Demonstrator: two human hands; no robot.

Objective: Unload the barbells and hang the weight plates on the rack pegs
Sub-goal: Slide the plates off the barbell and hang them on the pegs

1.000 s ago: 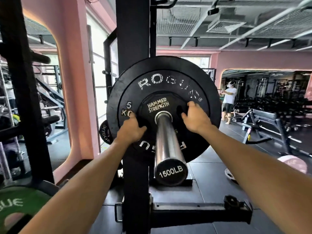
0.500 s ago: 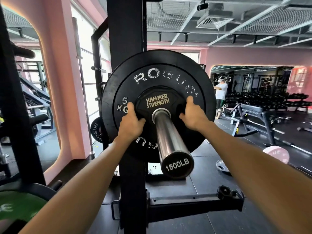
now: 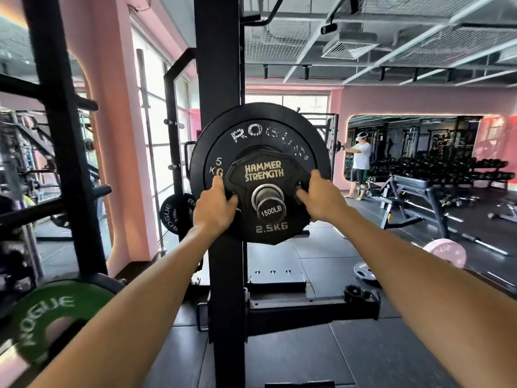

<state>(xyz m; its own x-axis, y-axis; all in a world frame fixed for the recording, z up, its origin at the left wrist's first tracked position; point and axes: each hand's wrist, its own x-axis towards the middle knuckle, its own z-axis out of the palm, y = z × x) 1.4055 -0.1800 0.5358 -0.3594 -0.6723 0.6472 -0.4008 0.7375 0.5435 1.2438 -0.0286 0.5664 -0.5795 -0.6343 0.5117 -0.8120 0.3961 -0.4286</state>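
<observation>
Centre of the scene, bar end: a steel barbell sleeve (image 3: 268,198) points toward the camera, its cap stamped 1500LB.
Small plate: a black Hammer Strength 2.5 kg plate (image 3: 264,175) sits on the sleeve close to its near end, in front of the bigger plate.
Large plate: a black Rogue 5 kg plate (image 3: 260,127) is on the same sleeve, farther back, against the black rack upright (image 3: 219,65).
Left hand: the left hand (image 3: 214,207) grips the small plate's left side, thumb up on the rim, fingers curled into a grip slot.
Right hand: the right hand (image 3: 321,198) grasps the small plate's right side, fingers hooked into the opposite slot.
Near left: a green Rogue plate (image 3: 53,309) hangs low on the rack.
Far left: a small black Rogue plate (image 3: 172,217) sits behind the upright.
Far right: a person in a white shirt (image 3: 361,163) stands near a bench (image 3: 414,189); a pink plate (image 3: 444,252) lies on the floor.
</observation>
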